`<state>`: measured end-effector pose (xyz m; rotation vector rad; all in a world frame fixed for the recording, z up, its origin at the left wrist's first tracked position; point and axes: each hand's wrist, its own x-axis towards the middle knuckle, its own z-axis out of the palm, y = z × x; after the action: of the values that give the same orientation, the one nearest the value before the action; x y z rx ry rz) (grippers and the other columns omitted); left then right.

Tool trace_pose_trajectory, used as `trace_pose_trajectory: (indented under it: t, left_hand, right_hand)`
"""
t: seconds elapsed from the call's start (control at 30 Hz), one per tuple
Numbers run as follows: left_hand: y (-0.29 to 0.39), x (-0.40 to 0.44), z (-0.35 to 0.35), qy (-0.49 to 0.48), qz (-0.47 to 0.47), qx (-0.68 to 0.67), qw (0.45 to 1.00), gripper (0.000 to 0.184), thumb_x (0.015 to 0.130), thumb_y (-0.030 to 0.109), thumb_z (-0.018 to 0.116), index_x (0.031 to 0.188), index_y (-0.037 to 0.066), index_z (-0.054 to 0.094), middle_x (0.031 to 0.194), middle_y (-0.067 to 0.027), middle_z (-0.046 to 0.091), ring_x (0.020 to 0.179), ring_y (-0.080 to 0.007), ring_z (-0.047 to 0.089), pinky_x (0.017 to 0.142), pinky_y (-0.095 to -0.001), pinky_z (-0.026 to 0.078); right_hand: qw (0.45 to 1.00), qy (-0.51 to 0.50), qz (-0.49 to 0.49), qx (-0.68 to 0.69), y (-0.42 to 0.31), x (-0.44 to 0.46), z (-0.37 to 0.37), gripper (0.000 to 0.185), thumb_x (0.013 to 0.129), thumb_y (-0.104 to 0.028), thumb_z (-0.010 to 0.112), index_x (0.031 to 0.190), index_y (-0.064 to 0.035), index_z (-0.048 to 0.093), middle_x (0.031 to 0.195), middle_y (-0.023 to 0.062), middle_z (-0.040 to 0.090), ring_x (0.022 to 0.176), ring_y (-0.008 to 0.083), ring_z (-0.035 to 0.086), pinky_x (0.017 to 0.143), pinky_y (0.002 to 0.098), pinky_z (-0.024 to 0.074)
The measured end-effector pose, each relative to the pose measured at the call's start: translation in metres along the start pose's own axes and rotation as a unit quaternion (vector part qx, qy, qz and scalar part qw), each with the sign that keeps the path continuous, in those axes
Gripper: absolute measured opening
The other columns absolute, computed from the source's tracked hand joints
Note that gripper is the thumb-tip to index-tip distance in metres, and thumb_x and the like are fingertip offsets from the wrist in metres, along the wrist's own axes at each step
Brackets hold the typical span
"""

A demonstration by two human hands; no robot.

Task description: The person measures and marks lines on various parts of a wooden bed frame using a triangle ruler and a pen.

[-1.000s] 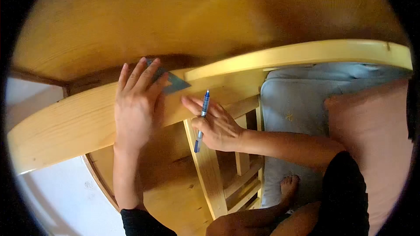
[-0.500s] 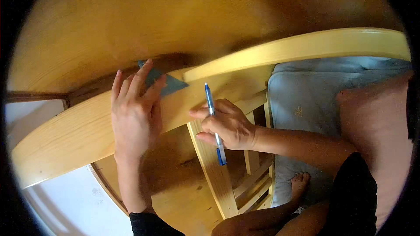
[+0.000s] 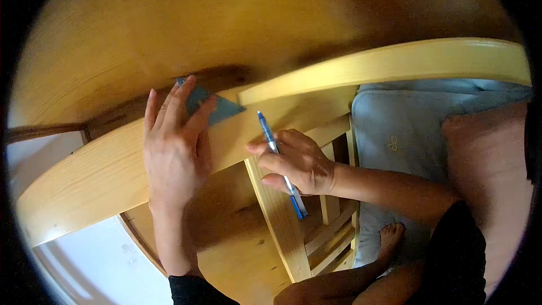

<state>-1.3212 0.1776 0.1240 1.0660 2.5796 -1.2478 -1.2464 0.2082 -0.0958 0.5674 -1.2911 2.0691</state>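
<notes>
My left hand (image 3: 176, 141) presses a dark bluish triangular piece (image 3: 223, 110) against the pale wooden rail (image 3: 96, 172). Its index finger and thumb lie on the piece, and the other fingers are spread beside it. To the right, my right hand (image 3: 296, 161) holds a blue and silver pen (image 3: 271, 140) between its fingers. The pen's tip points up and left, just below the right corner of the triangle and apart from it. The lower edge of the triangle is visible; part of its left side is hidden under my fingers.
A second curved wooden rail (image 3: 395, 68) runs to the upper right, below a brown wooden panel (image 3: 226, 17). Wooden ladder-like bars (image 3: 279, 220) stand below my right hand. A grey-blue cushion (image 3: 412, 118) and a pink cloth (image 3: 485, 152) lie right, near a bare foot (image 3: 390, 236).
My right hand has shifted right and turned the pen, so its tip now leans left. My left hand stays on the triangle. The view has shifted slightly.
</notes>
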Motion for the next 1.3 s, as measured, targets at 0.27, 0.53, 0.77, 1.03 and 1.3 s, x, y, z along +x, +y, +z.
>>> trace_pose_trajectory:
  t: [0.27, 0.53, 0.77, 1.03, 1.3]
  left_hand:
    - [0.000, 0.003, -0.002, -0.017, -0.017, -0.048, 0.999, 0.036, 0.077, 0.001, 0.058, 0.110, 0.007, 0.070, 0.130, -0.0167, 0.057, 0.123, -0.0343, 0.053, 0.112, -0.0521, 0.031]
    - [0.001, 0.005, 0.000, -0.004, -0.001, -0.024, 1.000, 0.036, 0.077, -0.001, 0.056, 0.109, 0.006, 0.069, 0.125, -0.0191, 0.057, 0.119, -0.0351, 0.055, 0.108, -0.0502, 0.036]
    - [0.001, 0.004, 0.001, 0.001, 0.000, -0.021, 1.000, 0.034, 0.077, -0.001, 0.056, 0.108, 0.006, 0.070, 0.125, -0.0190, 0.057, 0.118, -0.0345, 0.055, 0.108, -0.0502, 0.037]
    - [0.001, 0.006, -0.001, -0.002, 0.000, -0.021, 1.000, 0.035, 0.076, -0.001, 0.056, 0.107, 0.006, 0.070, 0.125, -0.0186, 0.057, 0.119, -0.0336, 0.055, 0.107, -0.0504, 0.037]
    - [0.002, 0.007, -0.001, -0.001, -0.001, -0.022, 1.000, 0.034, 0.076, 0.000, 0.058, 0.107, 0.006, 0.070, 0.125, -0.0184, 0.057, 0.118, -0.0336, 0.056, 0.107, -0.0502, 0.037]
  right_hand:
    - [0.996, -0.001, 0.061, 0.071, 0.000, 0.004, -0.003, 0.043, 0.078, -0.015, 0.072, 0.115, -0.0039, 0.053, 0.111, 0.0207, 0.054, 0.097, 0.0398, 0.056, 0.085, 0.0460, 0.0476]
    - [0.994, 0.023, 0.058, 0.091, 0.001, 0.007, -0.005, 0.044, 0.081, -0.013, 0.069, 0.121, -0.0031, 0.054, 0.112, 0.0212, 0.054, 0.098, 0.0384, 0.056, 0.085, 0.0452, 0.0481]
    - [0.991, 0.072, 0.095, 0.061, 0.004, 0.016, -0.002, 0.035, 0.081, -0.006, 0.062, 0.115, -0.0006, 0.062, 0.098, 0.0161, 0.060, 0.084, 0.0291, 0.058, 0.074, 0.0382, 0.0488]
    - [0.987, 0.103, 0.079, 0.095, 0.003, 0.023, 0.000, 0.034, 0.080, -0.001, 0.058, 0.113, -0.0004, 0.065, 0.091, 0.0147, 0.064, 0.078, 0.0263, 0.059, 0.072, 0.0367, 0.0471]
    - [0.990, 0.105, 0.065, 0.064, 0.005, 0.025, 0.006, 0.038, 0.076, 0.007, 0.059, 0.112, -0.0025, 0.067, 0.093, 0.0129, 0.066, 0.079, 0.0260, 0.061, 0.069, 0.0359, 0.0491]
